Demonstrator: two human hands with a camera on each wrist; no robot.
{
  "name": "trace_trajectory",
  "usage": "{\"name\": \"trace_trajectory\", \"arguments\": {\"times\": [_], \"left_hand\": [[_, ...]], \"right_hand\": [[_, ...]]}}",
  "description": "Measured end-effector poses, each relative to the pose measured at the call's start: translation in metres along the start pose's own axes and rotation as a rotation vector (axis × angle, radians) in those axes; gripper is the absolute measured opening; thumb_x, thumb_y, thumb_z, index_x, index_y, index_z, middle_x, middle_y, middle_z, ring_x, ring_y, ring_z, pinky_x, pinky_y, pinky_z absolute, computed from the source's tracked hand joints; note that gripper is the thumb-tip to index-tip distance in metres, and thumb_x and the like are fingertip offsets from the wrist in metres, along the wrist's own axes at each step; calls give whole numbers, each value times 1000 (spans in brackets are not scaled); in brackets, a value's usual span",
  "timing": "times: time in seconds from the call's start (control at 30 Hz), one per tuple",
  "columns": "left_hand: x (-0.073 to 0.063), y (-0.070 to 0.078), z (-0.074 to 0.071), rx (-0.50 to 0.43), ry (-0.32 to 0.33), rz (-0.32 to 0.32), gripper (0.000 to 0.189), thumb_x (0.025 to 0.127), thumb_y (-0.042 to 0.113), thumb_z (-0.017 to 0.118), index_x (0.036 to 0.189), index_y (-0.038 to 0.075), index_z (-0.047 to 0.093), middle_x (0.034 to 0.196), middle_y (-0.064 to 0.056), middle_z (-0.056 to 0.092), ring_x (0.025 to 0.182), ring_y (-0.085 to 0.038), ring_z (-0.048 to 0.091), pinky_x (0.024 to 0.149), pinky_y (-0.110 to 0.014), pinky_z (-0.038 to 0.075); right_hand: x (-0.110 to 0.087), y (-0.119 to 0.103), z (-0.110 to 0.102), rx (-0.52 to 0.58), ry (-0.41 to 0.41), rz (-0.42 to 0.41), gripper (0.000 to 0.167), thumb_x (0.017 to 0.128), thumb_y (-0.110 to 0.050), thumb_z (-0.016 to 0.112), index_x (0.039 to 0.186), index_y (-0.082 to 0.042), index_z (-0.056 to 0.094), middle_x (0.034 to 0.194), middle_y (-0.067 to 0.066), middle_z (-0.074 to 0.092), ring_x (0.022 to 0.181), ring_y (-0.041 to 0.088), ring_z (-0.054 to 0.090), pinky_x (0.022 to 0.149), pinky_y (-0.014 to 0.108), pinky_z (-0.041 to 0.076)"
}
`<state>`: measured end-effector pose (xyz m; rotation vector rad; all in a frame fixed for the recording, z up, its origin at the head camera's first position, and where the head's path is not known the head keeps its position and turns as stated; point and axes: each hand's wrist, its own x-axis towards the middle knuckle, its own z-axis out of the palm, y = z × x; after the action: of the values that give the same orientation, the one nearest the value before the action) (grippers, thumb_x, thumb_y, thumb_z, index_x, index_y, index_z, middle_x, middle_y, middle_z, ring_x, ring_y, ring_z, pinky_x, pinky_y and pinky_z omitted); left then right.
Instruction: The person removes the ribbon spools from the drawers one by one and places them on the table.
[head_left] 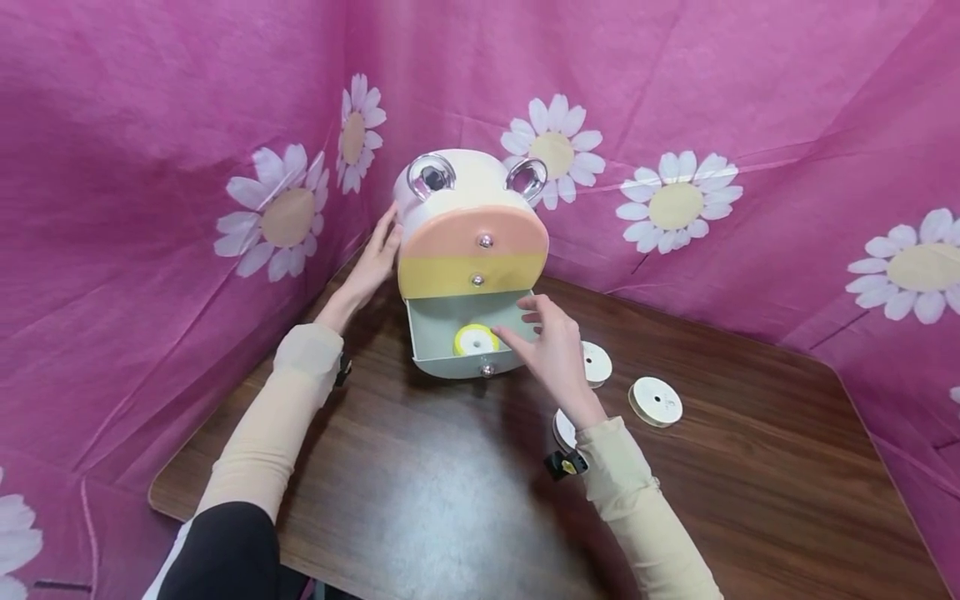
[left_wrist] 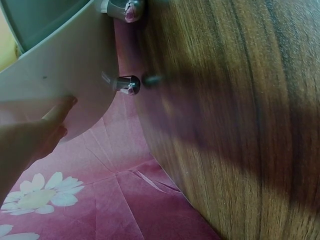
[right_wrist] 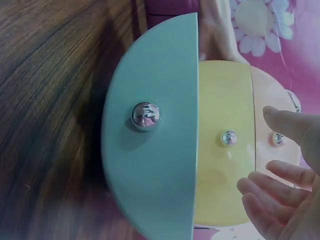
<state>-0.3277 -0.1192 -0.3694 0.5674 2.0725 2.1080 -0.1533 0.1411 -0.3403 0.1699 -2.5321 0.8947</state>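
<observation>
One likely spool (head_left: 599, 366) lies partly behind the right hand (head_left: 555, 348).

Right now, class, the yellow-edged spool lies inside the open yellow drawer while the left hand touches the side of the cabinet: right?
The colour is wrong: the head view shows the yellow-edged spool inside the open green drawer, below the closed yellow drawer, while the left hand touches the side of the cabinet.

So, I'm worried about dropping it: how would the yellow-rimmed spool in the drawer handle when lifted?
The yellow-rimmed spool is small, so probably light. Its even disc shape suggests it's stiff. Its round rim could roll if dropped on edge.
</observation>
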Motion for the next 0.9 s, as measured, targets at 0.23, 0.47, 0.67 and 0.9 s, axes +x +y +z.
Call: {"name": "trace_trajectory", "arguments": {"times": [0.23,0.47,0.67,0.9], "left_hand": [[0,0,0,37,2,15,61,107,40,33,160,36,4,170,3,-1,155,-27,8,114,-72,23],[-2,-1,0,34,-2,12,61,108,37,32,160,34,2,170,3,-2,156,-28,5,115,-71,20],[-5,5,2,41,-7,24,61,108,34,32,161,29,1,170,1,-1,156,-24,3,122,-61,18],[-2,-3,-1,44,-1,38,60,108,36,31,161,32,2,170,2,0,156,-24,3,119,-65,21]], "right_hand": [[6,5,10,-17,-12,-4,50,78,-34,85,114,-7,64,113,12,72,101,28,72,85,43,58],[11,13,21,-32,-44,13,51,77,-36,85,115,-8,63,115,13,72,104,28,71,83,48,58],[15,19,28,-42,-106,40,53,78,-39,84,117,-10,63,117,11,70,107,28,70,84,48,57],[21,22,36,-64,-173,56,55,78,-41,83,119,-10,62,117,13,71,106,27,69,82,49,57]]}}
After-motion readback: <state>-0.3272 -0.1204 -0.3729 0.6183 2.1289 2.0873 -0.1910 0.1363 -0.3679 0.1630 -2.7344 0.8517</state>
